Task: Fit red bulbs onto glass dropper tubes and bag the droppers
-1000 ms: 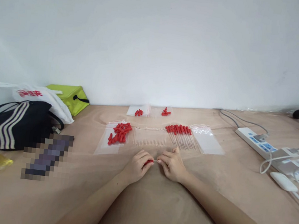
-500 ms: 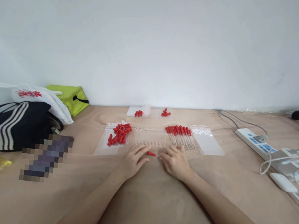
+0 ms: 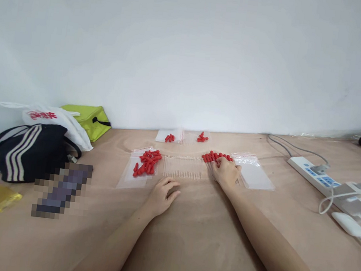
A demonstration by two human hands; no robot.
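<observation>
My left hand [image 3: 162,195] rests on the table with thumb and fingers apart and nothing between them. To the right, my right hand [image 3: 226,172] is over a row of red-bulbed droppers [image 3: 212,156], fingers curled at the bulbs on a dropper, mostly hidden under the hand. Between the hands, farther back, a row of thin clear glass tubes [image 3: 183,167] lies side by side. A pile of loose red rubber bulbs [image 3: 147,163] sits on a clear zip bag [image 3: 125,179], ahead and left of my left hand.
Flat zip bags [image 3: 257,174] lie right of the droppers. By the wall are more red bulbs [image 3: 169,138] and a second small group of bulbs [image 3: 203,137]. A power strip [image 3: 309,172] with cables stands right; a black bag [image 3: 31,153] and a green bag [image 3: 94,121] stand left.
My right hand has moved forward and right from beside my left hand to the dropper row. The red bulb between the hands is gone from there. My left hand stays nearly in place.
</observation>
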